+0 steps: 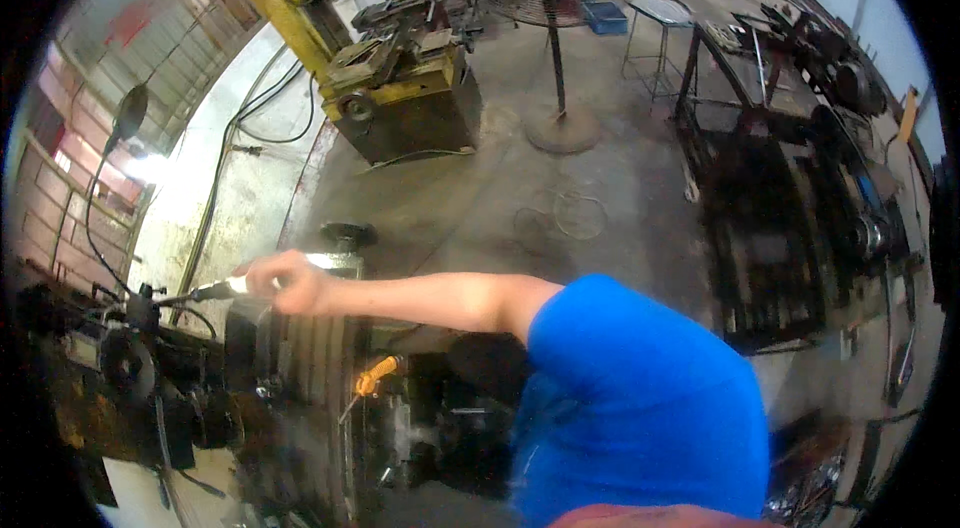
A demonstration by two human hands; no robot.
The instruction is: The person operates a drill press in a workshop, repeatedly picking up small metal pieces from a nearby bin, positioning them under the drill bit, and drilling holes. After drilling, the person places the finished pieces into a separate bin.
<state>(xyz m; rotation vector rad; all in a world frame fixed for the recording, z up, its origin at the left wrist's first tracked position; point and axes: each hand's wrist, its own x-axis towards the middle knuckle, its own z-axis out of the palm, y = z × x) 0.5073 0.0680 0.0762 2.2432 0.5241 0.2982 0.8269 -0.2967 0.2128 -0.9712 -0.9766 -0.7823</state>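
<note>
My right arm, in a short blue sleeve (640, 368), stretches across to the left. My right hand (288, 282) has its fingers curled round the pale end of a black rod-shaped part (210, 291), which joins the dark machine (125, 363) at the left. Motion blurs the fingers a little, and they partly cover what they hold. Below the forearm, an orange tool with a thin metal rod (375, 376) lies on the dark machine parts. My left hand is out of view.
A yellow and dark machine (400, 93) stands beyond my arm. Right of it are a floor fan (558, 58), a stool (660, 10) and a blue crate (605, 18). A dark metal frame (760, 218) stands at the right. Cables (215, 178) run over a white surface at the left.
</note>
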